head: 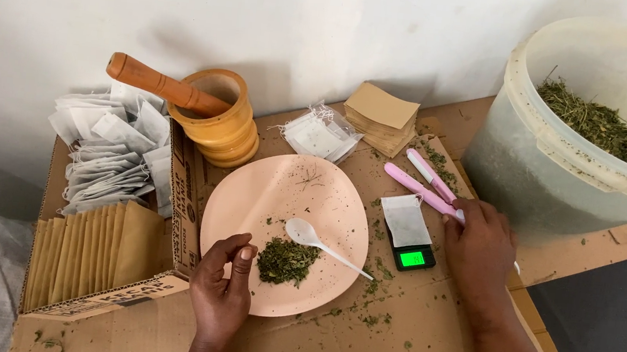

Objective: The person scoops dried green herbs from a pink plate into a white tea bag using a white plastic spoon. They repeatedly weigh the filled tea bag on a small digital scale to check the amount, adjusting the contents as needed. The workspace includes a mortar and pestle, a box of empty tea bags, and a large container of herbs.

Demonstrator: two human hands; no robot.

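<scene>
Cardboard surface [357, 351] against a white wall. Left hand [223, 287] steadies the pink plate [249, 200] at its rim, fingers curled, holding nothing; dried herbs [287, 261] and white spoon [307, 235] lie on it. Right hand [479, 246] grips the pink sealer [420, 191] beside the tea bag [406, 220] on the scale [413, 258].

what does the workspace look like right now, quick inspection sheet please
surface: cardboard sheet, strewn with green crumbs
job's things: pink plate holding a herb pile and white spoon; tea bag on small scale
clutter: mortar, pestle, brown envelopes, box of bags, pink tool
grippers: left hand at plate rim, pinched; right hand beside scale, on pink tool
cables: nothing seen
surroundings: white wall, herb bucket
</scene>
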